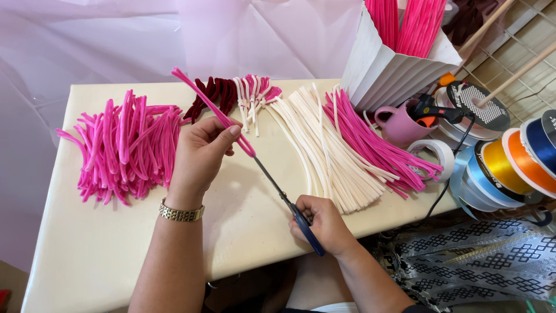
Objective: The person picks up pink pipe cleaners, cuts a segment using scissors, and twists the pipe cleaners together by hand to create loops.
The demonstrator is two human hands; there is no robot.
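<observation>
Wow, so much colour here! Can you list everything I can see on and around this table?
table: one, cream, centre
folded stems: a pile, hot pink, table left
held stem: one, pink, between left hand and scissors
dark stems: small bunch, maroon, table back
mixed stems: small bunch, white and pink, table back
white stems: large pile, cream, table middle
long pink stems: pile, pink, right of the white ones
box: one, white, back right, holding upright pink stems
mug: one, pink, by the box
tape roll: one, white, table right edge
ribbon spools: several, blue, yellow, orange, far right
scissors: one, blue handles, right hand
left hand: pinches held stem
right hand: grips scissors
</observation>
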